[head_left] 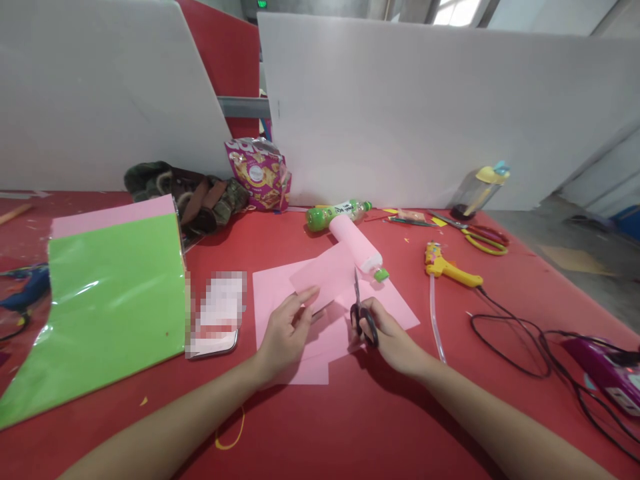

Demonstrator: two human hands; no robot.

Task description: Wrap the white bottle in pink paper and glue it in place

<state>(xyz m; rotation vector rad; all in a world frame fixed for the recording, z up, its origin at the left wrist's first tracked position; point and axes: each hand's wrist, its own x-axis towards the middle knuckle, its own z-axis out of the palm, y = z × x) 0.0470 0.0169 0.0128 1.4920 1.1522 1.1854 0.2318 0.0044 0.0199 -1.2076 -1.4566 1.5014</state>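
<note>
On the red table (300, 440), both hands work in the middle. The right hand (391, 338) grips the black handles of the scissors (361, 311), its fingers curled round the loops. The scissors point away from the person, toward the wrapped bottle; their long axis runs from near to far, leaning slightly left. How wide the blades open, I cannot tell. The left hand (285, 331) has its thumb and forefinger nearly closed – they pinch the near edge of a pink piece of paper (323, 272), just left of the blades. Whether the blades touch this paper is not clear. Under it lie larger pink sheets (270, 290).

Left of these sheets is a phone (215, 348), mostly blurred out. Just beyond the paper lies the bottle wrapped in pink (354, 241), slanting, its green cap toward the person and to the right. On its right, apart, is a yellow glue gun (453, 271).

Farther, 1 green bottle (320, 219) lies sideways, cap to the right – its white label has dark writing, too small to read. Behind, a purple snack bag (260, 177) carries large white letters, only partly visible.
</note>
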